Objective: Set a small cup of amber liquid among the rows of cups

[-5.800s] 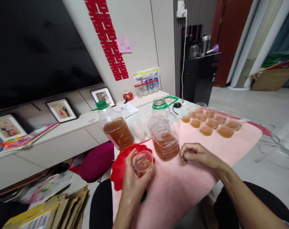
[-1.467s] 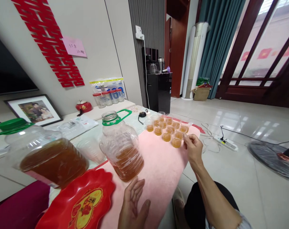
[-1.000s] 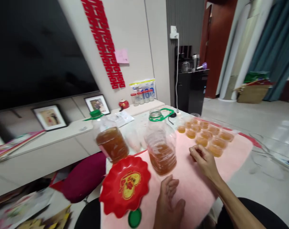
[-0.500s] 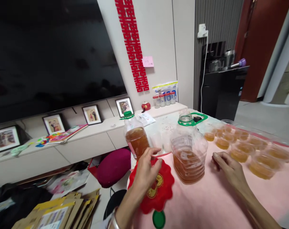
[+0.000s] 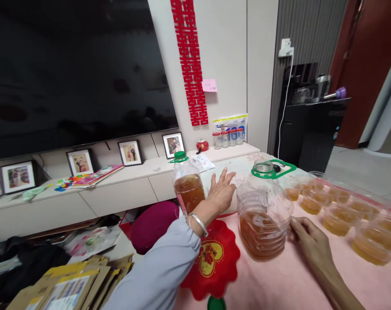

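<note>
Jug (image 5: 263,232) stands uncapped on the table (image 5: 226,163), liquid left in it; cups (image 5: 339,219) towards the right edge already hold some, and the bottle (image 5: 189,189) near the left edge is capped. From my end, the left hand (image 5: 220,193) spreads, gripping nothing visible; the right hand (image 5: 311,237) curls beside the jug, contact unclear.

Bench (image 5: 247,165): pale top, its near part spread with a pink cloth (image 5: 260,284).
Open jug (image 5: 265,206): upright on the cloth, partly filled with amber liquid (image 5: 262,241).
Capped jug (image 5: 189,189): upright beyond the red dish (image 5: 226,258), its base hidden.
Red dish: scalloped, lying partly hidden.
Green lid (image 5: 216,303): just beside the dish's near edge.
Cups (image 5: 339,221): clear, clustered on the cloth, right of the open jug.
</note>
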`<state>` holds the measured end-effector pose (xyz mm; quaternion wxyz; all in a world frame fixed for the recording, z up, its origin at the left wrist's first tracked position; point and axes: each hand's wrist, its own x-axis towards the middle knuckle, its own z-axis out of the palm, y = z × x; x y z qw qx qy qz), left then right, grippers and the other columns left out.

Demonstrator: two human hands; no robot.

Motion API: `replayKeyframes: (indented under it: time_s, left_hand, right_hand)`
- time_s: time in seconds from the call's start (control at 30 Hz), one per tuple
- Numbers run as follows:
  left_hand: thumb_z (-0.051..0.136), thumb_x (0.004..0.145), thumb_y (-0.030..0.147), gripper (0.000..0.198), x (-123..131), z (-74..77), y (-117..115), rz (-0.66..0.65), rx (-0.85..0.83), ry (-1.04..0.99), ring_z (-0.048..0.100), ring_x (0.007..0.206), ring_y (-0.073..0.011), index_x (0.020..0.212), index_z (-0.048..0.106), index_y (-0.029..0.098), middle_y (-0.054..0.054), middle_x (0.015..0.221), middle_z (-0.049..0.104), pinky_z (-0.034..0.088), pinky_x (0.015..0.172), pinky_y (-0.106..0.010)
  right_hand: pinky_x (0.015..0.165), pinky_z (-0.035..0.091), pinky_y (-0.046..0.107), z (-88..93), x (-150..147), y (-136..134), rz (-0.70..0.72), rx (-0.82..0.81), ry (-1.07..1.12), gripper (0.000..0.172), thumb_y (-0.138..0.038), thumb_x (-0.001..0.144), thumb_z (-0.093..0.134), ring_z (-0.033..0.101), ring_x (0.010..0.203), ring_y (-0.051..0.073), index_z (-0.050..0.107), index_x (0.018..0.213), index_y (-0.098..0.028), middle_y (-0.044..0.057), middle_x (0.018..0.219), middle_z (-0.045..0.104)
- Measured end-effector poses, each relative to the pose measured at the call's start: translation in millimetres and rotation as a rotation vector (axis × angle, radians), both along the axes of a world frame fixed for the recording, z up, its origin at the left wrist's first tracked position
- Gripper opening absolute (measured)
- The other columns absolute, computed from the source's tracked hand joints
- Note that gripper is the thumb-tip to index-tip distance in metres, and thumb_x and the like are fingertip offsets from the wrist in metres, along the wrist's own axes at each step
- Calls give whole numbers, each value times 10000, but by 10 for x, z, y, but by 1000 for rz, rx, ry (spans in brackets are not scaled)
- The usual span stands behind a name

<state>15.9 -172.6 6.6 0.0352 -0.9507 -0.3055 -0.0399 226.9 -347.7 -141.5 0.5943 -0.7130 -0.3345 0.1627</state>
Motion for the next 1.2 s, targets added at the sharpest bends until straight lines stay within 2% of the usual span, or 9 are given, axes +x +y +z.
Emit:
replayKeyframes:
  time_s: [0.1, 0.2, 0.37, 0.57, 0.77, 0.97, 1.2]
  left_hand:
    - [495, 839, 71, 473, 122, -32, 58, 0, 22, 109, -62, 1622, -356, 1261, 684, 173, -6, 1721, 153, 29, 1261, -763]
    - [541, 848, 99, 519, 194, -59, 89, 11, -1, 182, -87, 1617, -367, 1338, 654, 227, 8, 1716, 178, -31, 1247, -772]
    - [393, 954, 126, 506, 216, -87, 111, 12, -41, 172, -50, 1626, -333, 1391, 617, 249, -6, 1684, 276, -23, 1254, -762]
    - [439, 958, 168, 415, 159, -121, 171, 30, -41, 103, 19, 1629, -316, 1248, 722, 259, -16, 1636, 364, -2, 1268, -738]
    - [617, 923, 295, 273, 146, -132, 186, 29, -38, 51, 81, 1629, -285, 1159, 754, 287, -20, 1608, 399, 28, 1288, -701]
    - [659, 885, 261, 253, 116, -76, 160, 51, -57, 77, 118, 1623, -277, 1115, 762, 240, -39, 1591, 427, 71, 1303, -674]
    - [501, 858, 85, 339, 112, -151, 126, 38, -52, 104, 94, 1622, -320, 1073, 752, 161, -60, 1610, 404, 60, 1268, -743]
  right_hand:
    - [664, 422, 308, -17, 11, 1, 1, -17, -12, 570, -785, 777, 545, 538, 634, 177, 570, 703, -220, 12, 609, 587]
    - [671, 427, 310, -19, 10, -6, 7, -25, -20, 576, -792, 784, 527, 540, 629, 177, 568, 713, -222, 8, 609, 586]
    - [660, 424, 302, -12, 4, -13, 12, -36, -29, 566, -780, 790, 531, 540, 622, 171, 568, 709, -222, 9, 619, 593]
    - [637, 419, 305, 16, -9, -3, 11, -38, -29, 557, -774, 772, 532, 533, 606, 175, 579, 705, -223, 12, 612, 588]
    - [669, 426, 313, 22, -10, -7, 4, -47, -19, 545, -763, 756, 543, 543, 624, 180, 587, 720, -221, 13, 618, 598]
    - [670, 429, 320, 46, -24, -20, 15, -45, -21, 520, -744, 744, 551, 546, 634, 189, 577, 713, -225, 16, 626, 606]
    - [653, 417, 325, 26, -11, -14, 43, -53, -38, 520, -740, 755, 543, 540, 610, 189, 578, 700, -224, 14, 612, 596]
